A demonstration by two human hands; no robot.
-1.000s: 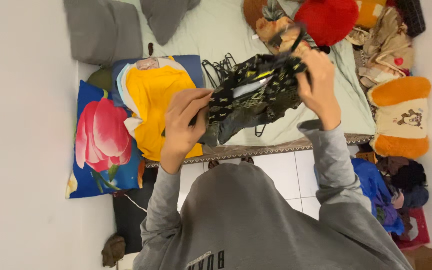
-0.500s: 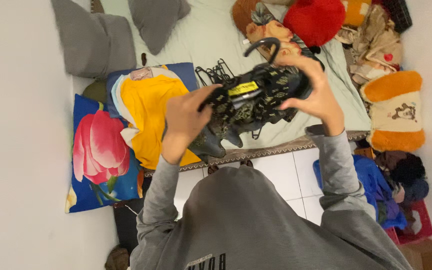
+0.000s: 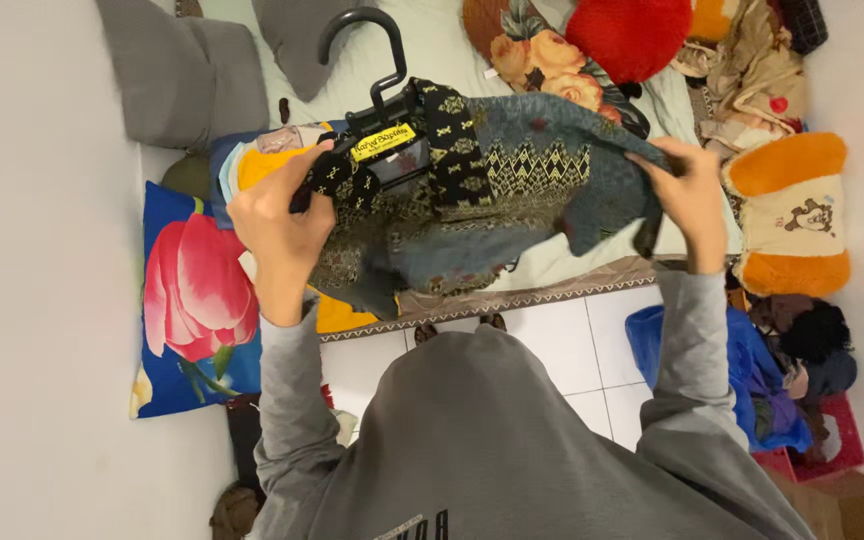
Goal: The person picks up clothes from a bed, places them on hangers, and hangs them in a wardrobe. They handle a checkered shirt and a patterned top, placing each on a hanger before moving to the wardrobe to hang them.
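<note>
A dark patterned shirt (image 3: 512, 190) in black, grey and yellow hangs on a black hanger (image 3: 377, 55) and is spread out in front of me. My left hand (image 3: 277, 225) grips the shirt at the collar end, beside its yellow label. My right hand (image 3: 692, 190) grips the shirt's other end and stretches it out over the mattress. The hanger's hook sticks up above the collar.
A pale green mattress (image 3: 432, 50) lies ahead with grey pillows (image 3: 187, 70), a folded yellow garment (image 3: 272, 165), a tulip-print pillow (image 3: 197, 290), red and orange cushions (image 3: 787, 215) and heaped clothes. More clothes (image 3: 752, 370) sit on the white tiles at right.
The shirt was bunched between both hands; now it is pulled open and spread wide. My left hand moved left, my right hand moved right, and the hanger hook now sticks up.
</note>
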